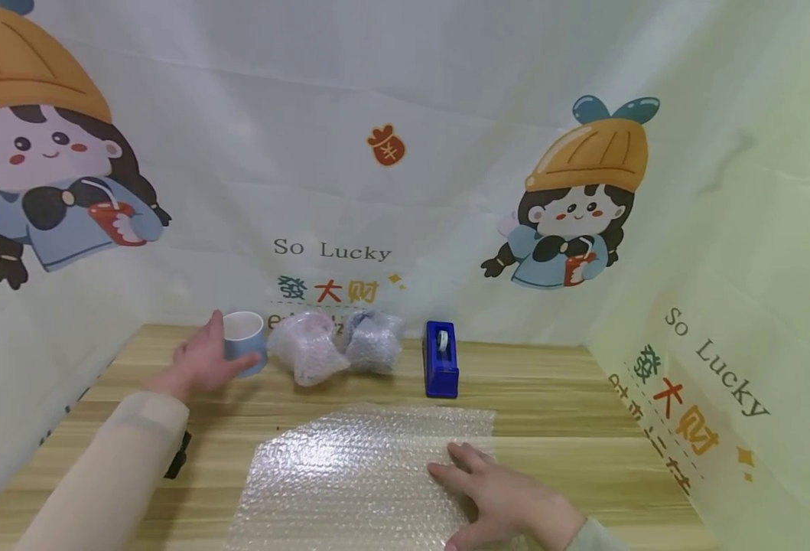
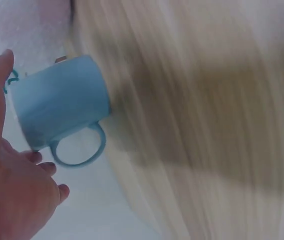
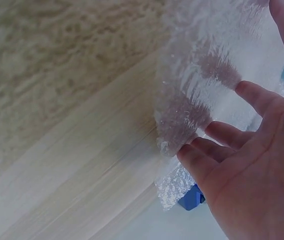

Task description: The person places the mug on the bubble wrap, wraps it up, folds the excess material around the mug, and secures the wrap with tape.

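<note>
At the back left of the table, my left hand (image 1: 208, 356) is spread beside a light blue mug (image 1: 245, 352) with a white inside. Its thumb crosses in front of the mug; whether it presses on it I cannot tell. In the left wrist view, the mug's handle (image 2: 79, 150) shows, and the fingertips lie near the rim. A sheet of bubble wrap (image 1: 349, 467) is laid flat at the front middle. My right hand (image 1: 497, 493) rests its spread fingers on the sheet's right side, as the right wrist view also shows.
Two bubble-wrapped bundles (image 1: 308, 348) (image 1: 372, 342) stand right of the mug, against the back cloth. A blue tape dispenser (image 1: 441, 360) stands farther right. Printed cloth walls (image 1: 446, 207) enclose the wooden table (image 1: 549, 383). A black object (image 1: 179, 457) shows beside the left sleeve.
</note>
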The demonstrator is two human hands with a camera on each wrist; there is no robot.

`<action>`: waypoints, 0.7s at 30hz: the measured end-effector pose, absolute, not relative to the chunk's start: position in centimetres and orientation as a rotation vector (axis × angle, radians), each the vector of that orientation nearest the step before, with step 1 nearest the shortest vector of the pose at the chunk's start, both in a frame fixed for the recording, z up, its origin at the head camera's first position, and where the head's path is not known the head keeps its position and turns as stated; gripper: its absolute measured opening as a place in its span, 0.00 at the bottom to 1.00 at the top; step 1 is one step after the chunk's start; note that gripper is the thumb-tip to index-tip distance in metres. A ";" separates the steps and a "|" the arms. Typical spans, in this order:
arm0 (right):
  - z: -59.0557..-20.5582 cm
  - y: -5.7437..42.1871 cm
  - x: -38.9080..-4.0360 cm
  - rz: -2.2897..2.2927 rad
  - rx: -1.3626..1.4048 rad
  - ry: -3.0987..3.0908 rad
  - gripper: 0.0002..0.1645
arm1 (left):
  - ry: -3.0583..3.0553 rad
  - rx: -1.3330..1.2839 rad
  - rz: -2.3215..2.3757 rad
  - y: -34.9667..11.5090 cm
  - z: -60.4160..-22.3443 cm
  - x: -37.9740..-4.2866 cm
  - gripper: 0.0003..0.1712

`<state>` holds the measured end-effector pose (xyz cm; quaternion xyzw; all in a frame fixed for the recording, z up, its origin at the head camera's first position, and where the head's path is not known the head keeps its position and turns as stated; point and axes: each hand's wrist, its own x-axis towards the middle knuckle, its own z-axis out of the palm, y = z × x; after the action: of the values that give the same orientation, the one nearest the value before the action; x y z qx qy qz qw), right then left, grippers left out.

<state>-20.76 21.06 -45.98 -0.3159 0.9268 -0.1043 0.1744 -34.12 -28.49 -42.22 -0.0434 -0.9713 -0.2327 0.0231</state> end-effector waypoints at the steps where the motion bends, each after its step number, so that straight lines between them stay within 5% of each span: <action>1: -46.0 21.1 -20.7 -0.298 -0.891 2.626 0.63 | -3.013 -0.117 -0.726 -28.4 -42.3 -34.1 0.69; 13: -45.7 21.1 -20.7 -0.311 -0.868 2.620 0.63 | -2.964 0.114 -0.676 -29.0 -43.4 -34.5 0.59; 21: -45.7 21.0 -20.6 -0.294 -0.846 2.624 0.62 | -2.841 0.038 -1.040 -29.5 -44.4 -34.8 0.51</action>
<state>-20.58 20.95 -45.69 -0.3000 0.9303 -0.1043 0.1832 -34.83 -29.52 -44.40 0.0124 -0.9373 -0.3433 0.0581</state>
